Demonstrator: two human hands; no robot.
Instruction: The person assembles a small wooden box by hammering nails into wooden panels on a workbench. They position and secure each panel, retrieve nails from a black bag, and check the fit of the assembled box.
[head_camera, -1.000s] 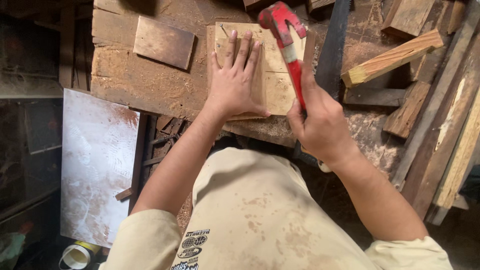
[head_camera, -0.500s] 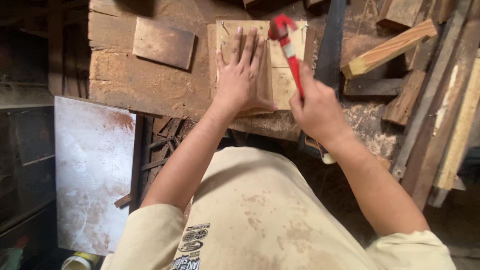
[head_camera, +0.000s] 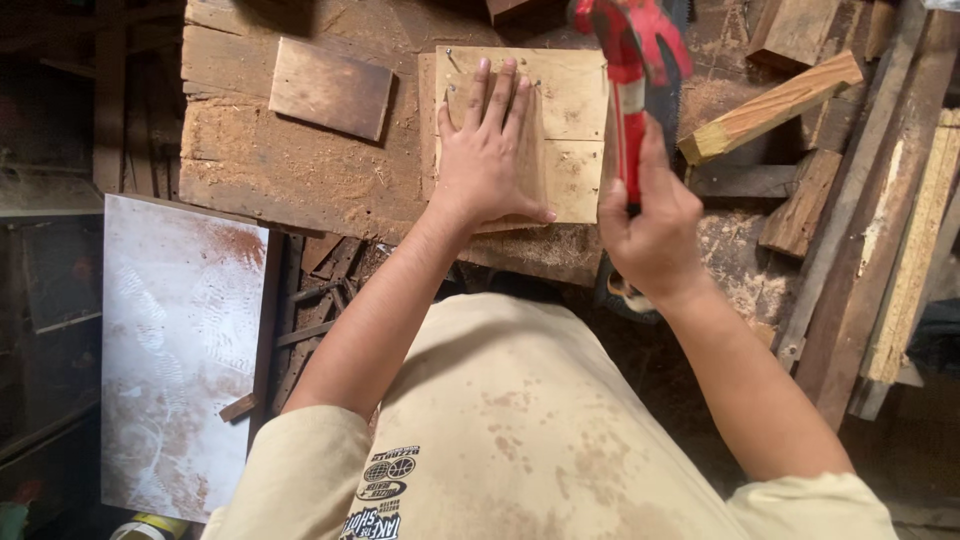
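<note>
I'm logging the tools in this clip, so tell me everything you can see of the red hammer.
The red hammer has a red head and a red handle with a pale band below the head; the material is unclear. It is raised above the workbench, head towards the top of the picture and blurred. The right hand grips the lower handle, hiding its end. It hangs over the right edge of the pale wooden boards, which the left hand presses flat. Nothing else touches it.

Warm, even daylight on the sawdust-covered tabletop (head_camera: 300, 170), soft shadows, motion-blurred red hammer (head_camera: 635, 60), dim murky surroundings left of the tabletop
</note>
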